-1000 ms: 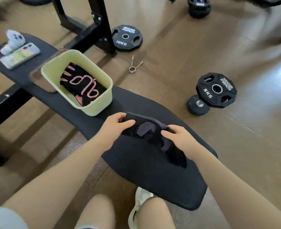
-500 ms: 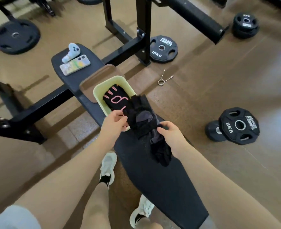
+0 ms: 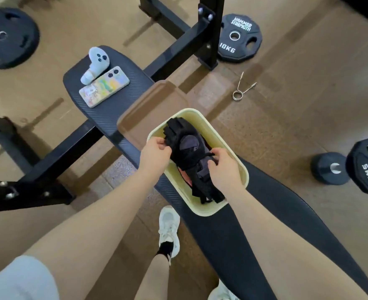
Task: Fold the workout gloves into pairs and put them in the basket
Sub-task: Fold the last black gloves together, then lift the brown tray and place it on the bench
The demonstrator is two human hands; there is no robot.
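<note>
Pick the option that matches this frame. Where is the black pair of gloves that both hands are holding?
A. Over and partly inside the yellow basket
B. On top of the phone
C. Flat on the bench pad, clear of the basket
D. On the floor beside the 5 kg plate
A: the black gloves, gripped by the left hand and right hand, sit within the rim of the yellow basket.

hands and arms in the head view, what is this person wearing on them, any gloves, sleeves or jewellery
Both the left hand and the right hand are bare: no gloves, rings, watch or bracelet show. The forearms are bare too. The only clothing on the arms is a pale grey-white short sleeve at the left upper arm, at the lower left corner of the picture. The right arm's upper part runs out of frame, so no sleeve is visible there.
</note>
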